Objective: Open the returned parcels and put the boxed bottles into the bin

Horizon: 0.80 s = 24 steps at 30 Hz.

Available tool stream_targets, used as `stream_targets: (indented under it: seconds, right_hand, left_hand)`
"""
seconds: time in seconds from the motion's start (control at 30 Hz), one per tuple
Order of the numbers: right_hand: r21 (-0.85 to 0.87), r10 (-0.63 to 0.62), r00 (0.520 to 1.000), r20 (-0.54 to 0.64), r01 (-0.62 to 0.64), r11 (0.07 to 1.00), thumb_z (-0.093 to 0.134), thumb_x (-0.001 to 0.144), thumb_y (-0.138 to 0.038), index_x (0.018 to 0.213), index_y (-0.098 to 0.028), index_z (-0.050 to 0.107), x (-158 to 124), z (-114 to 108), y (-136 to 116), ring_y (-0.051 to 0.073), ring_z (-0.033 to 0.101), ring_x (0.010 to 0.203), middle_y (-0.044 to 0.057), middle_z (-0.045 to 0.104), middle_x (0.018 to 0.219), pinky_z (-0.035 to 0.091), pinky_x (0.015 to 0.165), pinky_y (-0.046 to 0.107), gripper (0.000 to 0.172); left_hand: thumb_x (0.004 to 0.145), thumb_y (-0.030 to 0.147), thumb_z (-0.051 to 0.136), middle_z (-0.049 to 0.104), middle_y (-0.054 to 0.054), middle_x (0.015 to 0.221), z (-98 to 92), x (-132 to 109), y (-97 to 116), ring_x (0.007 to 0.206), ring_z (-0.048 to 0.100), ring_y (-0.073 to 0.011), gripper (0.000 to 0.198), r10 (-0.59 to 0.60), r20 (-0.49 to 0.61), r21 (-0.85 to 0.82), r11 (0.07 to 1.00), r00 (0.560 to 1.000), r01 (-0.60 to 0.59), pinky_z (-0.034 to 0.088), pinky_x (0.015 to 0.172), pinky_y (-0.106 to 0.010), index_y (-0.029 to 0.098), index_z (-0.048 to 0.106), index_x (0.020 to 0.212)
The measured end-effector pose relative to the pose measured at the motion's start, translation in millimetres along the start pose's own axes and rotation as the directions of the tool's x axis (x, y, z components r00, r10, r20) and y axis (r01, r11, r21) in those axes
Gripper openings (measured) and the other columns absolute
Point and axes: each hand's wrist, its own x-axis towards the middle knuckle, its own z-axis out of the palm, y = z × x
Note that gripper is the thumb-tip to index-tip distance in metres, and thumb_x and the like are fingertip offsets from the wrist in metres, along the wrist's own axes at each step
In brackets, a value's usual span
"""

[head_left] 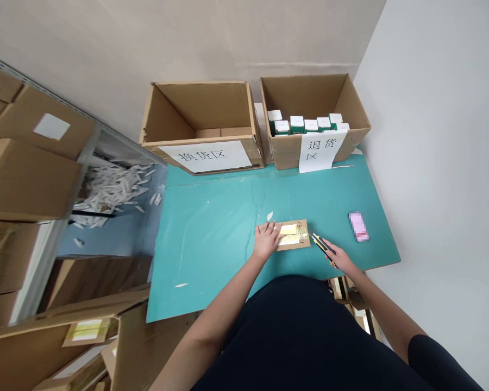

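Note:
A small flat cardboard box (293, 241) lies on the table, with yellow tape and white label strips along its top. My left hand (268, 240) rests on the box's left end, fingers spread over the top. In my right hand (337, 257) is a black and yellow box cutter (324, 247), with the fingers wrapped round its handle. Its tip points up and left at the taped right end of the box. Whether the blade touches the tape I cannot tell.
Two open cartons with handwritten signs stand at the back: the left carton (224, 155) and the right carton (285, 155), which contains several green-and-white boxes (296, 124). A pink blurred phone-like object (357, 225) lies right on the green table (204, 217). Lower left, an open carton (134, 336) holds parcels.

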Motion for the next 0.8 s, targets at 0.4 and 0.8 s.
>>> stream_targets:
  seconds: [0.4,0.8]
  right_hand:
    - [-0.065,0.083,0.990,0.117,-0.076,0.995,0.061,0.088,-0.053,0.156,-0.032,0.038,-11,-13,-5,0.008,0.048,0.046,-0.003,0.062,0.076,0.037,0.039,0.019,0.075]
    - [0.025,0.061,0.994,0.090,-0.063,0.998,0.062,0.083,-0.061,0.155,-0.027,0.040,-24,-7,4,0.008,0.048,0.046,-0.003,0.061,0.074,0.036,0.039,0.020,0.083]
  left_hand:
    - [0.101,0.043,0.044,0.057,-0.017,0.145,10.1,-1,-5,0.134,0.049,-0.0372,0.046,0.033,-0.069,0.007,0.999,0.997,-0.032,0.031,0.111,-0.063,0.026,0.058,0.142]
    - [0.101,0.045,0.044,0.058,-0.017,0.143,18.6,-3,-15,0.134,0.049,-0.0373,0.047,0.086,-0.094,-0.061,0.994,0.992,-0.092,0.028,0.113,-0.063,0.025,0.060,0.140]
